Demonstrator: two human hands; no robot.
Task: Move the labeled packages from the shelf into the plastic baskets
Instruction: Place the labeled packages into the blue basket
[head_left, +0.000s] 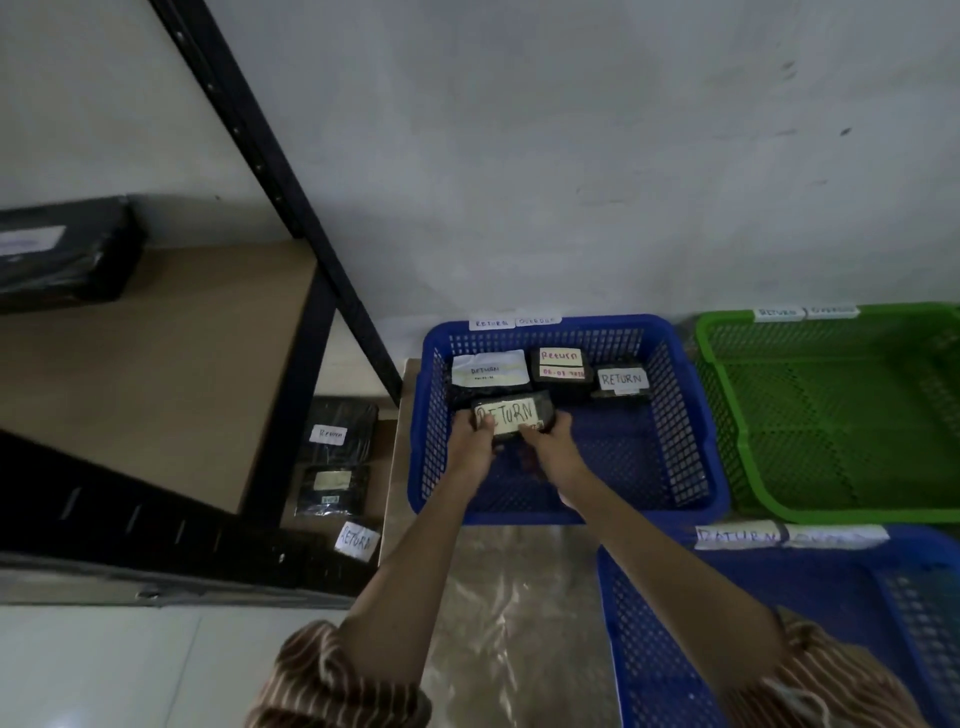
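Both hands, left hand (470, 441) & right hand (550, 441), grip the RETURN pkg (511, 415) by its ends inside the blue basket (691, 415); prob light, stiff, slick wrap.

Parcel storeroom, black metal shelving (291, 218), labeled sorting baskets (696, 415), wrapped packages (340, 434), bare wall (571, 156)

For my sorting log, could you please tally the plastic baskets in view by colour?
Blue baskets: 2, the far one that both hands reach into, and a near one.
Green baskets: 1, beside the far blue one.
Total: 3 baskets.
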